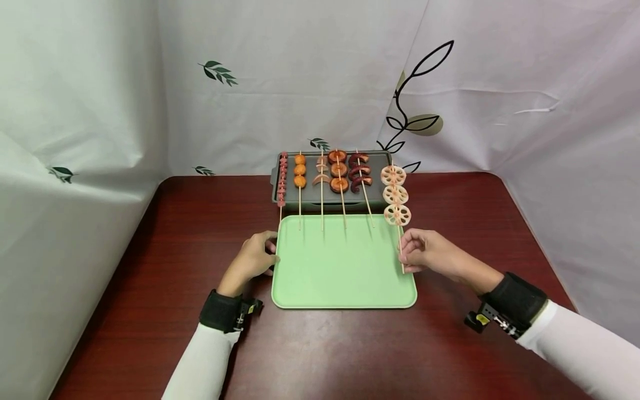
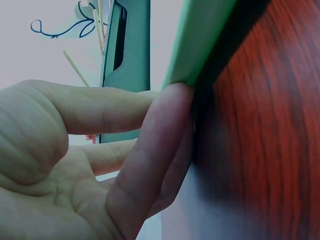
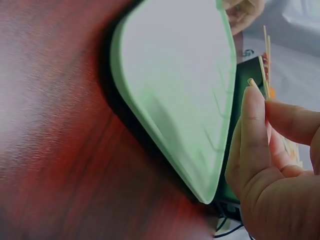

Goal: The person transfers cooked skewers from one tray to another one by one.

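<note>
My left hand (image 1: 256, 256) grips the left edge of a light green tray (image 1: 340, 272), and in the left wrist view thumb and finger meet at the tray's rim (image 2: 200, 45). The right hand (image 1: 431, 253) pinches the lower stick of a skewer of lotus root slices (image 1: 395, 194). Its slices, three of them, point away toward the back, over the right side of a dark grill pan (image 1: 311, 194). In the right wrist view the stick's blunt end (image 3: 252, 83) pokes out between thumb and fingers.
Several skewers lie across the pan: small pink pieces (image 1: 282, 179), orange balls (image 1: 300, 170), pale crescents (image 1: 322, 179), round brown slices (image 1: 338, 170) and dark red tentacles (image 1: 360, 172). Their sticks overhang the tray's back edge. White curtains (image 1: 300, 83) enclose the reddish wooden table (image 1: 200, 233).
</note>
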Demonstrator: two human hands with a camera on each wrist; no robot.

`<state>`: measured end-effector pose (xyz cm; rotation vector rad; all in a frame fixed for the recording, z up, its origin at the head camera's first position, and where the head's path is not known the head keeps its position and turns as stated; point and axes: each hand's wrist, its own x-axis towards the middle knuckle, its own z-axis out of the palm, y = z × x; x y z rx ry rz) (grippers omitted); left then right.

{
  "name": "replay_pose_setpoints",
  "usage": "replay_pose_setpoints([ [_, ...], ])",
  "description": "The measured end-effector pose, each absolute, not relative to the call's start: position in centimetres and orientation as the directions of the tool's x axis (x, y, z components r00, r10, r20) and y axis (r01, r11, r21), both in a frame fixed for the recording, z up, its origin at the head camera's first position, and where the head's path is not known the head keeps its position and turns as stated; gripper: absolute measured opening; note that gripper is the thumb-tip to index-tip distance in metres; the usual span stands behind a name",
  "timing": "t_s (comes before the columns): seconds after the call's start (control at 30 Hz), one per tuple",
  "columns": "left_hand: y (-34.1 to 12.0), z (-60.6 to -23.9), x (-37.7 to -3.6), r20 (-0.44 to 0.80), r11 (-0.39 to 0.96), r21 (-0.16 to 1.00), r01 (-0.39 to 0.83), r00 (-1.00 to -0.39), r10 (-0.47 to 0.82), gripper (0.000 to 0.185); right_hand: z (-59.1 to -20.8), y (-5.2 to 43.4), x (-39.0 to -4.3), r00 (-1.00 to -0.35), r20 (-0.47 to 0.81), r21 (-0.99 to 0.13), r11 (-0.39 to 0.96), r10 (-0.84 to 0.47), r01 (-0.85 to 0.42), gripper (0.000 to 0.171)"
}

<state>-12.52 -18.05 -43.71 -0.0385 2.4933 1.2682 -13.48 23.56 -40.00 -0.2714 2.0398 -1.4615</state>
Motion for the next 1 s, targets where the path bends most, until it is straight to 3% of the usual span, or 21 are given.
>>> replay_pose_setpoints([
  [1.0, -18.1, -43.8, -12.7, -0.301, 0.595, 0.788, -0.161, -0.943, 0.144, 0.059, -41.3, 23.9, -8.8, -0.724, -0.396, -0.897, 0.405, -0.564, 0.175, 0.016],
])
